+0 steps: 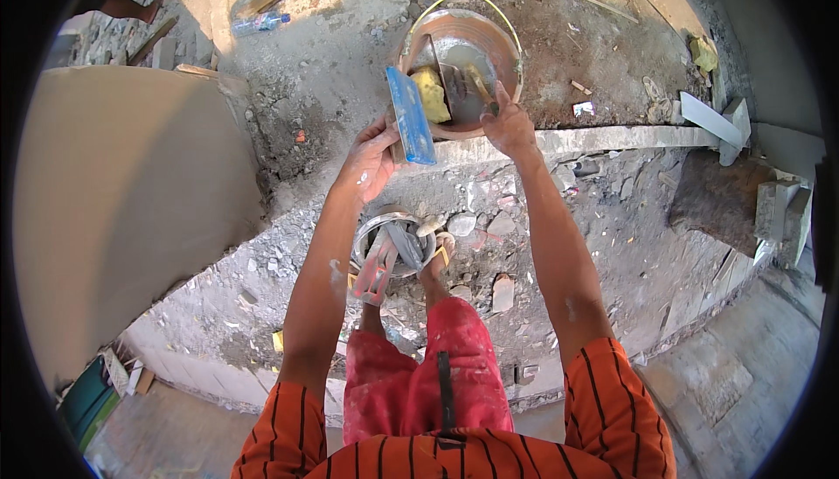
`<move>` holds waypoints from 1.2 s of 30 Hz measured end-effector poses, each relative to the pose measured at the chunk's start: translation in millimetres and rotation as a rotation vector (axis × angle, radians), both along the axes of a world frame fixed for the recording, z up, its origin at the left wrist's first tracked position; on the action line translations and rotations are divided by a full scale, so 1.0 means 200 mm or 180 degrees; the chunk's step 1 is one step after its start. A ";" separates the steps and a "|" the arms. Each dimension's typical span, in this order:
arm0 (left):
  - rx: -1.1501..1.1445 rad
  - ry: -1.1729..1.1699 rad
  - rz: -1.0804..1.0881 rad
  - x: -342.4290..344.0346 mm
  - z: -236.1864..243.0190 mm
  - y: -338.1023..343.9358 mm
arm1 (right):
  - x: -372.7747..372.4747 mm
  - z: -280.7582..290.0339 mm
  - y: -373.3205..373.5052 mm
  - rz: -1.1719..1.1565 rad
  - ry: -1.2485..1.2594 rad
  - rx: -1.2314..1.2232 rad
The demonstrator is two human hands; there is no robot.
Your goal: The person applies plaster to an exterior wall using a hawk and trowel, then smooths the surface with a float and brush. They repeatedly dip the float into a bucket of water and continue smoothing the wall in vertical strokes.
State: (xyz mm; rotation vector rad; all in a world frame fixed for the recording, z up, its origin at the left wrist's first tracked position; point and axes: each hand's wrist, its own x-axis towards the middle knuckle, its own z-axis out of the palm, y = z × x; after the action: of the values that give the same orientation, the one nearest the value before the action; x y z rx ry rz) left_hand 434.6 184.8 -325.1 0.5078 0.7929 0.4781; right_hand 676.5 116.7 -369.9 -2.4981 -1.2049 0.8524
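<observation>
Left hand [371, 160] grips a blue plastering float [412, 119], partly hiding a yellow sponge [432, 93]; right hand [509, 127] grasps a tool [478, 82], indistinct against the bucket [500, 46].

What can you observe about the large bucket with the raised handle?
The bucket is round, open and brownish, apparently plastic, with a thin pale-yellow handle arched over its far side. It stands upright beside the concrete-looking edge, with grey, wet-looking material inside. A yellow sponge and blue tool overlap its left; the right hand is at its near rim, contact unclear.
</observation>
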 end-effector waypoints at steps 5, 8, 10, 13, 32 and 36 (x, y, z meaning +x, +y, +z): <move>-0.0229 -0.0172 0.0350 -0.46 0.20 -0.28 | -0.42 0.09 -0.95 0.0404 0.0979 0.0177; -0.0505 0.0005 0.0693 -0.71 0.43 -0.50 | -0.75 0.23 -1.85 0.0316 0.2186 -0.1731; -0.0538 -0.0190 0.0771 -0.82 0.61 -0.62 | -0.91 0.49 -2.29 -0.1878 0.3750 -0.2326; -0.0570 -0.0434 0.0853 -0.94 0.84 -0.70 | -1.04 0.70 -2.23 -0.2375 0.4416 -0.1687; 0.2386 0.0085 0.0883 -1.59 2.00 -0.88 | -1.62 0.86 -1.71 -0.0441 0.2428 0.0032; 0.3432 -0.0053 0.1897 -1.72 2.23 -0.92 | -1.64 0.42 -2.00 -0.0131 0.0956 0.0749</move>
State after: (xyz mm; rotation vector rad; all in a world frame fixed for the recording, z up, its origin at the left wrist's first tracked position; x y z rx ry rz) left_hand 90.5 1.7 120.5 1.2626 0.6094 1.4873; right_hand 348.7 -283.8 -285.8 -2.1129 -1.0790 0.9716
